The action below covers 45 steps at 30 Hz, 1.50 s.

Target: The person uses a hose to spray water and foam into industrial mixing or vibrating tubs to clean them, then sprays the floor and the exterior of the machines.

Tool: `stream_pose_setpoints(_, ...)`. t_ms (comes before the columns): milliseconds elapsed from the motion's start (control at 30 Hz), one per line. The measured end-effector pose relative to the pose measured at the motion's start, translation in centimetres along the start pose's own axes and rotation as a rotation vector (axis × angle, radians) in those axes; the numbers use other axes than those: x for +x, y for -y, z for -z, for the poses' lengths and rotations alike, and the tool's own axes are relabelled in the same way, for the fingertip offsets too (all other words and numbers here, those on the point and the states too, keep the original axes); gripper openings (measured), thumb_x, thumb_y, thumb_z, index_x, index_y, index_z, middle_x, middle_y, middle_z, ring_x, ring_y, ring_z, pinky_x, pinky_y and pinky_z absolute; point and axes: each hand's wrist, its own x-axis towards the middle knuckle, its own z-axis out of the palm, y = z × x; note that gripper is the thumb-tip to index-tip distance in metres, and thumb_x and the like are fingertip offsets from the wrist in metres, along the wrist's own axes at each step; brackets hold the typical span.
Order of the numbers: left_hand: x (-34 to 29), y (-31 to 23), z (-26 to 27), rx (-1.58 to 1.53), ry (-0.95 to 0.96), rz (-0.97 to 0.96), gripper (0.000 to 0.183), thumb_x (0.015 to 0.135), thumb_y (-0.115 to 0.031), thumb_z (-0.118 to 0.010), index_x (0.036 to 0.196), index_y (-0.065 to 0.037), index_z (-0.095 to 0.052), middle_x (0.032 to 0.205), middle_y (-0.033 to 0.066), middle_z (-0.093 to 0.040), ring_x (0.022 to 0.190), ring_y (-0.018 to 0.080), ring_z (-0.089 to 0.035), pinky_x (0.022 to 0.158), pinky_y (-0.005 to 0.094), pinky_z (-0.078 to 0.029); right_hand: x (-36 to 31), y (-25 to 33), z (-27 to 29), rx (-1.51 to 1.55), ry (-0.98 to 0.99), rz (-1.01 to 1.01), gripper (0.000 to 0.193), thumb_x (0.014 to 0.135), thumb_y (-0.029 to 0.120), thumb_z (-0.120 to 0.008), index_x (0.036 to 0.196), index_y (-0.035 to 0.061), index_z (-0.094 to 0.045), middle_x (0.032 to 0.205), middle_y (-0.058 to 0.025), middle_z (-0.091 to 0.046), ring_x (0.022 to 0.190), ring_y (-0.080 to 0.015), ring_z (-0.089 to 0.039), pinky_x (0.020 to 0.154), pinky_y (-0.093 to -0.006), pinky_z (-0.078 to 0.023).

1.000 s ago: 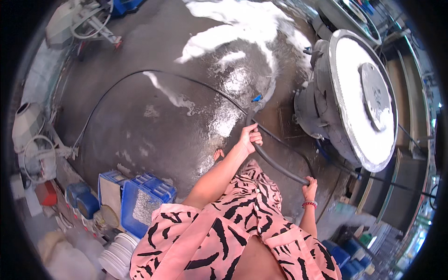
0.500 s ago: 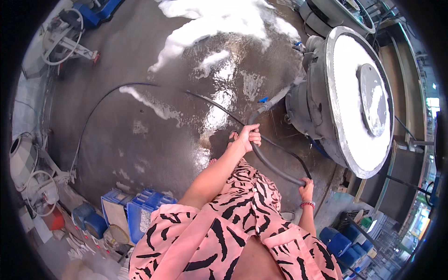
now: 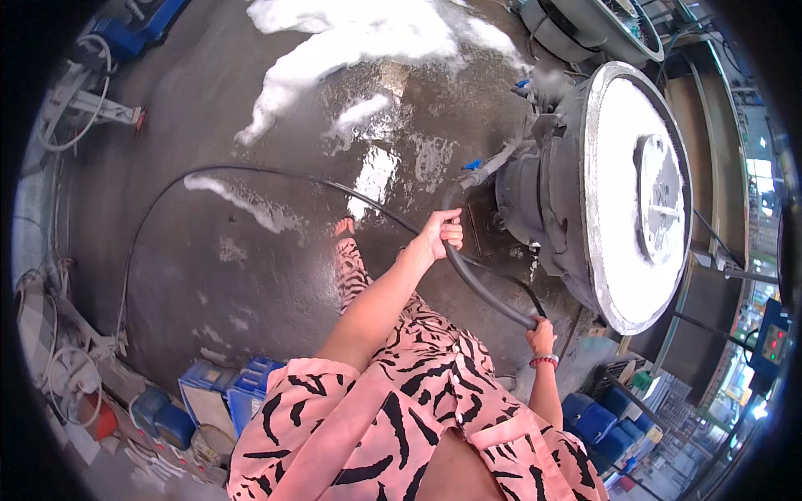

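Observation:
My left hand (image 3: 441, 235) is closed around a thick grey hose (image 3: 480, 288), fingers wrapped round it. This hose runs up to a pipe with a blue-handled valve (image 3: 473, 165) at the base of a round metal vat (image 3: 595, 159). Lower right, my right hand (image 3: 541, 336), with a red bead bracelet at its wrist, grips the hose's other end. A thin black hose (image 3: 313, 178) lies in a wide loop over the wet floor and passes behind the grey hose toward my right hand. White foam fills the vat, with a grey round disc (image 3: 660, 200) in it.
White foam (image 3: 334, 54) spreads over the far floor. Another metal vat (image 3: 576, 29) stands at the far right. Blue crates (image 3: 251, 388) and wheeled equipment (image 3: 75, 359) line the left; blue drums (image 3: 597, 422) stand lower right. A control box with red lights (image 3: 770, 342) sits at the right edge.
One leg has stepped out forward and to the left. The view has shifted slightly, so the floor foam and vat appear farther left. Both hands keep their grip on the hose.

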Motion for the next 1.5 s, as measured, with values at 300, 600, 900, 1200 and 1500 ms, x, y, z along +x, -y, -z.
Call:
stream_pose_setpoints(300, -5.6, -5.4, -0.1, -0.103, 0.145, -0.17, 0.034, 0.087, -0.026, -0.049, 0.057, -0.013, -0.043, 0.038, -0.009, -0.022, 0.029, 0.0044, -0.018, 0.035, 0.0205, -0.02, -1.3, 6.5, 0.2, 0.197, -0.305, 0.358, 0.036, 0.054, -0.005, -0.046, 0.085, 0.0048, -0.061, 0.087, -0.016, -0.058, 0.088, -0.0353, -0.05, 0.084, -0.0399, -0.04)
stream_pose_setpoints(600, -12.3, -13.6, -2.2, -0.041, 0.164, -0.094, 0.034, 0.09, -0.024, -0.042, 0.059, -0.011, -0.042, 0.038, -0.0088, -0.023, 0.029, 0.0047, -0.02, 0.036, 0.0206, -0.024, -3.3, 15.9, -1.2, 0.247, -0.384, 0.387, 0.036, 0.051, -0.005, -0.045, 0.08, 0.0062, -0.063, 0.08, -0.0157, -0.056, 0.083, -0.0339, -0.048, 0.086, -0.0418, -0.037)
stream_pose_setpoints(900, -14.5, -13.3, -7.5, 0.107, 0.268, -0.014, 0.033, 0.092, -0.025, -0.038, 0.063, -0.01, -0.043, 0.039, -0.0081, -0.023, 0.031, 0.0051, -0.019, 0.036, 0.0214, -0.023, -4.8, 17.6, 0.1, 0.307, -0.411, 0.373, 0.032, 0.05, -0.006, -0.046, 0.076, 0.0041, -0.062, 0.075, -0.0131, -0.056, 0.078, -0.0325, -0.049, 0.078, -0.0384, -0.039)
stream_pose_setpoints(1200, -13.5, -10.1, -10.9, 0.322, 0.219, 0.108, 0.032, 0.09, -0.024, -0.042, 0.062, -0.011, -0.043, 0.038, -0.0088, -0.021, 0.03, 0.0046, -0.018, 0.035, 0.0217, -0.022, -7.6, 15.8, -1.6, 0.329, -0.404, 0.226, 0.031, 0.052, -0.007, -0.048, 0.076, 0.0047, -0.063, 0.072, -0.0129, -0.055, 0.077, -0.0327, -0.05, 0.074, -0.0377, -0.041)
stream_pose_setpoints(1500, -10.9, -8.3, -10.0, 0.293, -0.032, 0.047, 0.031, 0.087, -0.026, -0.049, 0.06, -0.013, -0.041, 0.039, -0.0089, -0.022, 0.03, 0.0046, -0.018, 0.035, 0.0217, -0.021, -8.4, 13.3, -3.2, 0.386, -0.416, 0.133, 0.025, 0.055, -0.007, -0.051, 0.073, 0.004, -0.064, 0.071, -0.0122, -0.056, 0.078, -0.0309, -0.05, 0.073, -0.0375, -0.042)
